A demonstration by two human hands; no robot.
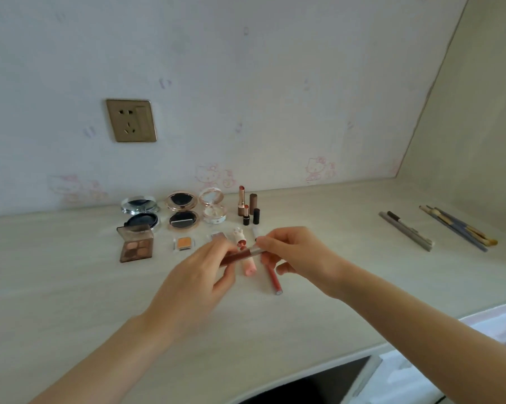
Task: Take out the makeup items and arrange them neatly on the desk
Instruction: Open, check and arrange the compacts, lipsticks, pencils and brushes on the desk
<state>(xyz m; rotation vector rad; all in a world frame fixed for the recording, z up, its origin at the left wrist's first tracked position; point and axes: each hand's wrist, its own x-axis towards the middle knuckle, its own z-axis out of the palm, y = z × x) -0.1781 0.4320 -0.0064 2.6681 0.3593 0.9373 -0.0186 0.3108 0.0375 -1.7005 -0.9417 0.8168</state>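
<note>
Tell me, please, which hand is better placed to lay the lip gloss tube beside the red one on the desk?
Probably the right hand: it pinches the lip gloss tube's cap end directly above the red tube, while the left hand holds the far end.

Counter (318, 287): pale wood-grain laminate, matt, smooth. Wall socket plate (131, 120): brushed gold, metallic sheen. Silver compact (140, 205): glossy, mirror-bright rim. Eyeshadow palette (136, 243): clear brown plastic lid, glossy. Lip gloss tube (240, 256) in both hands: translucent plastic, silver cap, shiny.
</note>
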